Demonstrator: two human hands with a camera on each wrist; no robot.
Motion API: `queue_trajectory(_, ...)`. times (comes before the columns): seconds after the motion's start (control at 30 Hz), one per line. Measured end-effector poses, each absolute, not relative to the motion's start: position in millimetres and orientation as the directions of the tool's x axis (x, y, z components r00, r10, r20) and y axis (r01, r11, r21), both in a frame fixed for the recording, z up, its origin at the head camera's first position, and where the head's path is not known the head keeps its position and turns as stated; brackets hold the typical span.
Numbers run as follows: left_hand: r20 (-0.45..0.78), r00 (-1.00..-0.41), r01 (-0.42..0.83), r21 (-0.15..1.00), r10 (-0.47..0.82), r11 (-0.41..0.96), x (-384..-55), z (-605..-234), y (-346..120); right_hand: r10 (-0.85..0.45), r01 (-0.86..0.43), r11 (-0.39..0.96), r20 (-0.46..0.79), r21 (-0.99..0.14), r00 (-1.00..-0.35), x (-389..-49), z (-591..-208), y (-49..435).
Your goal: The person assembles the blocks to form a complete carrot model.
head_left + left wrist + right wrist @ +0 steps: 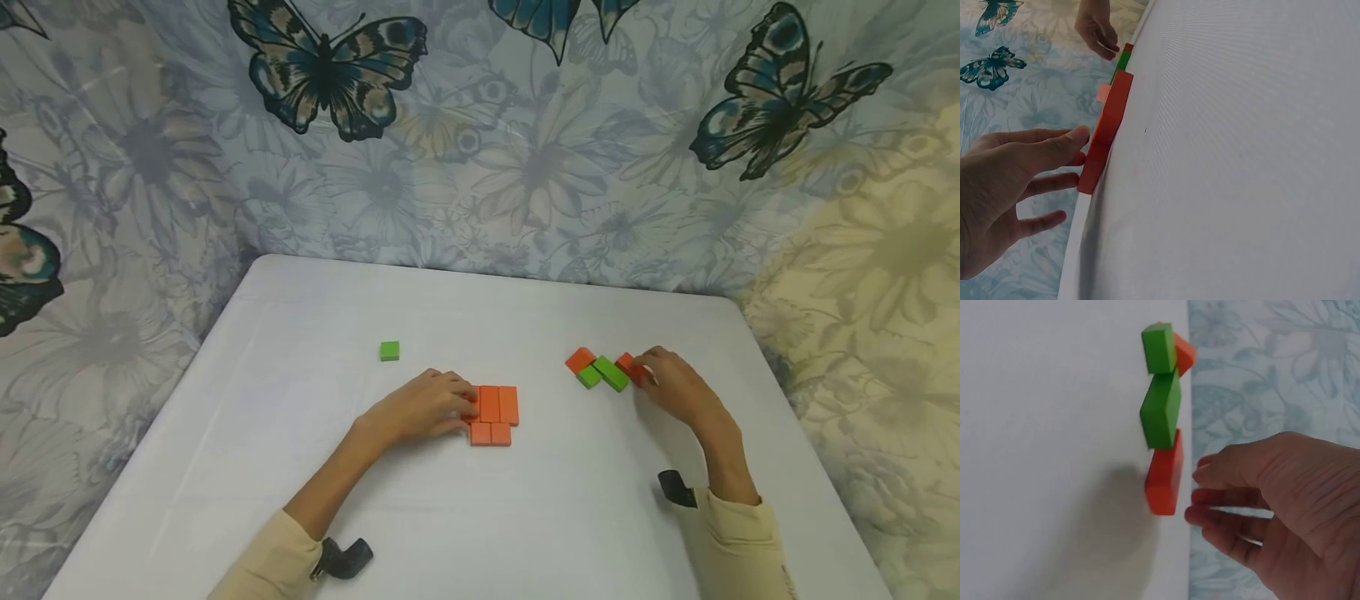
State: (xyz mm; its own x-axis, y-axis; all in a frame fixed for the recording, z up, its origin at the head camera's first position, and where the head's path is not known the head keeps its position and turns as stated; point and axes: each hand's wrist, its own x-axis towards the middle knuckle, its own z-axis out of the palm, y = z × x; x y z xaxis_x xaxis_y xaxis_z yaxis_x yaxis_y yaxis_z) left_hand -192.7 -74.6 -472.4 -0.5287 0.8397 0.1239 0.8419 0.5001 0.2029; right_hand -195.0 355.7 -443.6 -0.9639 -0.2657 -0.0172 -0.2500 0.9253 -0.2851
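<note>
On the left part of the white table my left hand (427, 406) lies at the left edge of a group of flat orange blocks (498, 406) set side by side in two rows. In the left wrist view, the thumb and fingers (1054, 150) are spread, with fingertips right at the end of the orange group (1107, 125). My right hand (677, 385) is over the right end of a loose cluster, fingertips close to an orange block (1165, 478). Two green blocks (1161, 412) and another orange block (580, 360) lie beside it.
A single green block (389, 351) sits apart, up and left of the left hand. Dark wrist mounts (345, 558) stick out from both sleeves. Behind the table (487, 308) rises a wall (540, 175) with butterflies and flowers.
</note>
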Motion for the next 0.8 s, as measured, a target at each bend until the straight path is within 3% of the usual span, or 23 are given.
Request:
queue_trajectory(0.37,0.105,-0.517,0.846,0.216,0.85,0.488,-195.8,-471.3,-73.2,-0.216,-0.206,0.94,-0.007,-0.272,-0.976,-194.6,-454.3,362.1)
queue_trajectory(0.6,0.112,-0.504,0.854,0.215,0.857,0.474,-196.9,-471.0,-70.4,-0.171,-0.187,0.969,0.108,-0.16,-0.979,-177.2,-432.5,361.1)
queue_trajectory(0.8,0.108,-0.514,0.847,0.221,0.851,0.483,-198.1,-471.8,-69.6,-0.19,-0.221,0.963,0.19,-0.155,-0.963,-162.7,-413.6,348.0)
